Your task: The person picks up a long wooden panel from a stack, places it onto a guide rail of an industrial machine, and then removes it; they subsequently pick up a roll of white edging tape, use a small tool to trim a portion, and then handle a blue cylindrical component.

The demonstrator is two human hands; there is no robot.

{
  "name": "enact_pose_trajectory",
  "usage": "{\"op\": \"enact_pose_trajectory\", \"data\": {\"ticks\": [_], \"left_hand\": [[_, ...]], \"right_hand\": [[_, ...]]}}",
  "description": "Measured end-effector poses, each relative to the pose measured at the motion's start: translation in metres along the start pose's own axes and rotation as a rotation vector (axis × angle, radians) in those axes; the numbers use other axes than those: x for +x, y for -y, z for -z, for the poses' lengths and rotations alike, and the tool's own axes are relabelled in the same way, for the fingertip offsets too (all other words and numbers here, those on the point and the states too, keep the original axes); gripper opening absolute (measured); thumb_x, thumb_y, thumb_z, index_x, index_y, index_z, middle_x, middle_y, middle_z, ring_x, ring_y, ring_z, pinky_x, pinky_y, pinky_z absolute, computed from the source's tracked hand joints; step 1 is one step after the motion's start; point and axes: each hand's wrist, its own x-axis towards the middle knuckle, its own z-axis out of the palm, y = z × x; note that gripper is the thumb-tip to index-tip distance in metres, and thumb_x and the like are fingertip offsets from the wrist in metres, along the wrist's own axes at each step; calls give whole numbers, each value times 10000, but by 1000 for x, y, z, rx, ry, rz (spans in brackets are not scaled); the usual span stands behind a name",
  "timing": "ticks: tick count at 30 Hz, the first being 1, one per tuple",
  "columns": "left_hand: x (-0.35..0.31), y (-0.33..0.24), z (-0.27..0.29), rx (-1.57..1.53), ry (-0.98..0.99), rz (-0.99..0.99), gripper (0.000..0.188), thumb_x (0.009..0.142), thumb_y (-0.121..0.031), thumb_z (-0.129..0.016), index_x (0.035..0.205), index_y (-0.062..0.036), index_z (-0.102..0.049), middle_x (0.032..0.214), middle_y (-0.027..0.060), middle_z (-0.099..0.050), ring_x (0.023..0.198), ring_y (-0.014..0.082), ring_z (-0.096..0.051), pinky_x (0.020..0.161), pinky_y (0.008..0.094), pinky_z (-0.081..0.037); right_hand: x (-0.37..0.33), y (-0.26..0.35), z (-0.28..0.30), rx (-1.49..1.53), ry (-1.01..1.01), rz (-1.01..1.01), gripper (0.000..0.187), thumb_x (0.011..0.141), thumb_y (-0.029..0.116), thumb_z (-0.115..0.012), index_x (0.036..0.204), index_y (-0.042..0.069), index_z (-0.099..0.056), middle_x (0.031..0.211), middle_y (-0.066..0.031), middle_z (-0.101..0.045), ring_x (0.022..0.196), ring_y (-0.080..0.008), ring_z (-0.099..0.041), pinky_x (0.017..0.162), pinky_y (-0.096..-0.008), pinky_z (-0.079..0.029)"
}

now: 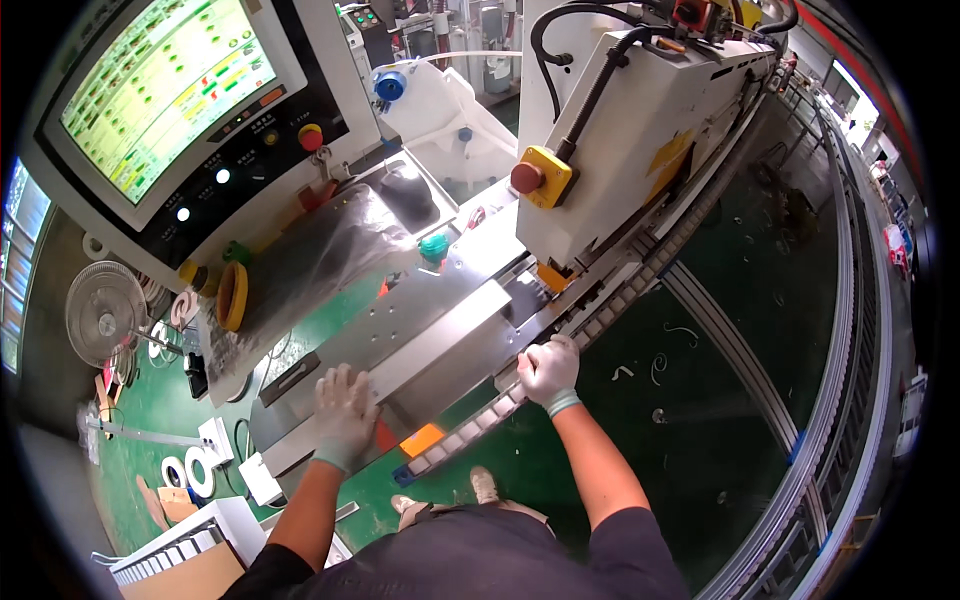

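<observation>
Both of my hands wear pale thin gloves. My left hand [345,412] lies over the near left part of the metal machine bed [425,350], its fingers stretched and spread, with nothing in them. At the front edge of the bed, my right hand [550,372] is closed, with the fingers curled down over a rail of white segments [472,432]. Whatever lies under those fingers is hidden. Between the hands, an orange block [421,440] sits beside the rail near its blue end cap [402,474].
A control panel with a lit screen [170,90] stands at left. A white machine head with a red stop button [527,178] rises beyond the right hand. A yellow tape roll [232,296] rests on plastic film [330,245]. Metal rails [850,300] run along the right.
</observation>
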Motion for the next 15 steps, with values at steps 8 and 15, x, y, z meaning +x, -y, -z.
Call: {"op": "enact_pose_trajectory", "data": {"ticks": [8, 15], "left_hand": [[140, -130, -30, -11, -137, -62, 661, 984, -453, -550, 1545, -115, -463, 1610, 226, -379, 1504, 441, -317, 1240, 604, -176], [207, -181, -35, -142, -276, -141, 617, 960, -423, -578, 1442, -38, -553, 1557, 236, -456, 1452, 416, -411, 1214, 590, -260]], "right_hand": [[1, -3, 2, 58, -103, 70, 250, 814, 265, -634, 604, 159, -547, 585, -50, -508, 633, -279, -553, 909, -418, -474], [4, -7, -2, 34, -58, 112, 214, 823, 264, -611, 647, 142, -615, 651, -67, -601, 683, -290, -596, 910, -429, -478]]}}
